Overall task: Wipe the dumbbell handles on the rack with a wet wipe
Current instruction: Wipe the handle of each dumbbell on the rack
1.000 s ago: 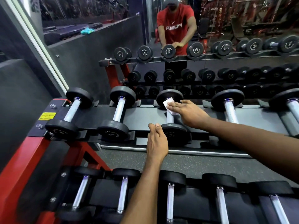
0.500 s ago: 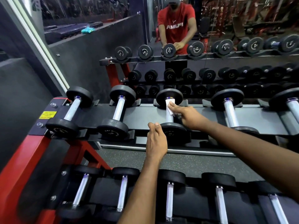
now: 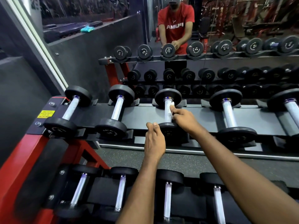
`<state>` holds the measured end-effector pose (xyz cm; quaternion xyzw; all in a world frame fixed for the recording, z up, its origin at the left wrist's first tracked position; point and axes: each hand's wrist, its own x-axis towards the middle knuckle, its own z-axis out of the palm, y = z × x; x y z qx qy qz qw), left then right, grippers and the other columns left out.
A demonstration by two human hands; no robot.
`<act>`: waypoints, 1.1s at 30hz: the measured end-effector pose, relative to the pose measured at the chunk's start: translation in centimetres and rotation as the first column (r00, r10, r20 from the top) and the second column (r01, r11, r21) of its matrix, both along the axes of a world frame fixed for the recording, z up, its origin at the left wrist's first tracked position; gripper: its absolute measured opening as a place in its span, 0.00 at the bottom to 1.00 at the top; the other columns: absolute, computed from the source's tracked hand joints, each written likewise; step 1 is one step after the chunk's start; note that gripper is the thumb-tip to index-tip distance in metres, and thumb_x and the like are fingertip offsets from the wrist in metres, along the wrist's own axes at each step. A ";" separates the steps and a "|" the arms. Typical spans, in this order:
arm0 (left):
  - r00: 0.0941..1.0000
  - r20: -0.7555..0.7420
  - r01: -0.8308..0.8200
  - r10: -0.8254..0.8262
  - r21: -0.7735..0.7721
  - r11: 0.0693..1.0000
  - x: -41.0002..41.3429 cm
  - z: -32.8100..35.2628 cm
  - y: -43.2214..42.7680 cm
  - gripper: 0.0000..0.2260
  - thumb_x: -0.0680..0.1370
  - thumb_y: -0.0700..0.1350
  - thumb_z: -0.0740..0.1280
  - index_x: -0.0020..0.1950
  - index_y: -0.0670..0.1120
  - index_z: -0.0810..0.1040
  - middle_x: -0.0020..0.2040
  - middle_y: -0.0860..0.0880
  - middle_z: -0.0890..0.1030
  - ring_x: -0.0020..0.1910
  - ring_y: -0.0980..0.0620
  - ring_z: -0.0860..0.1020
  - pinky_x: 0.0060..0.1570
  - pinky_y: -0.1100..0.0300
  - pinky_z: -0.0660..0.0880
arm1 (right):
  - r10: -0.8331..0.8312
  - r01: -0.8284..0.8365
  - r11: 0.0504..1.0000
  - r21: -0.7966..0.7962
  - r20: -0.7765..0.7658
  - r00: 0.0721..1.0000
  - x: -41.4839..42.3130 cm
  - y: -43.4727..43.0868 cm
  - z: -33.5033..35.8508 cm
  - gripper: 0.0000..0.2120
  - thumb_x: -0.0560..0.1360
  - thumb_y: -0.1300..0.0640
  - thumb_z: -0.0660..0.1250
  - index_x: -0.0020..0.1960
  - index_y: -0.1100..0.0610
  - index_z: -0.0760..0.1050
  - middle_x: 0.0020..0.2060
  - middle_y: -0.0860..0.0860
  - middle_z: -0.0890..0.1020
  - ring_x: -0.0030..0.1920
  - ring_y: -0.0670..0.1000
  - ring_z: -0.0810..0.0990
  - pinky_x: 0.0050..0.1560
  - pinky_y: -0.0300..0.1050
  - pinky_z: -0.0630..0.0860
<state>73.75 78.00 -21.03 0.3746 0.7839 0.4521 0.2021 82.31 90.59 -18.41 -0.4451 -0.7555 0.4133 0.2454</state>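
Observation:
The third dumbbell from the left (image 3: 168,96) lies on the top shelf of the rack (image 3: 139,115), with black round heads and a silver knurled handle. My right hand (image 3: 184,119) presses a white wet wipe (image 3: 170,110) against the right side of that handle. My left hand (image 3: 154,141) grips the near head of the same dumbbell from the left, fingers curled over its edge. Two more dumbbells (image 3: 119,109) lie to the left and others (image 3: 229,113) to the right.
A lower shelf in front of me holds several dumbbells (image 3: 167,201). The rack's red frame (image 3: 21,160) runs down the left side. A mirror (image 3: 178,38) behind the rack reflects the dumbbell rows and a person in a red shirt. A grey wall stands at left.
My right hand slid the wipe from the far end of the handle back toward the near head, then along its right side. My left hand stayed on the near head.

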 end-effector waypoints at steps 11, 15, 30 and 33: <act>1.000 -0.003 -0.011 0.011 -0.006 1.000 0.1 0.0 0.1 0.17 0.84 0.57 0.42 0.56 0.47 0.62 0.48 0.45 0.74 0.49 0.45 0.74 0.49 0.48 0.71 | -0.033 -0.085 0.953 -0.291 -0.382 0.924 -1.1 0.6 -0.8 0.15 0.76 0.65 0.67 0.62 0.60 0.77 0.47 0.53 0.84 0.46 0.49 0.81 0.50 0.43 0.76; 1.000 -0.018 -0.019 0.019 0.009 1.000 0.2 0.1 0.1 0.17 0.84 0.57 0.42 0.55 0.46 0.62 0.47 0.45 0.74 0.50 0.43 0.75 0.52 0.46 0.72 | -0.126 0.030 0.967 -0.255 -0.367 0.922 -0.5 0.8 -2.1 0.14 0.74 0.63 0.71 0.59 0.62 0.79 0.48 0.55 0.85 0.47 0.49 0.83 0.50 0.44 0.78; 1.000 0.009 -0.010 0.010 -0.015 1.000 0.2 0.2 0.0 0.19 0.85 0.56 0.42 0.64 0.45 0.62 0.51 0.47 0.71 0.52 0.47 0.72 0.50 0.53 0.67 | -0.335 0.144 0.895 -0.422 -0.423 0.842 -2.5 1.7 -1.9 0.11 0.69 0.61 0.74 0.51 0.60 0.81 0.45 0.58 0.85 0.46 0.58 0.85 0.49 0.53 0.82; 1.000 0.001 -0.023 0.023 -0.001 1.000 0.2 0.0 0.2 0.18 0.85 0.56 0.42 0.61 0.46 0.62 0.52 0.44 0.73 0.54 0.43 0.74 0.51 0.51 0.69 | -0.248 0.015 0.901 -0.434 -0.485 0.839 -2.5 1.7 -1.2 0.09 0.74 0.65 0.70 0.54 0.61 0.78 0.43 0.54 0.84 0.40 0.50 0.82 0.42 0.41 0.78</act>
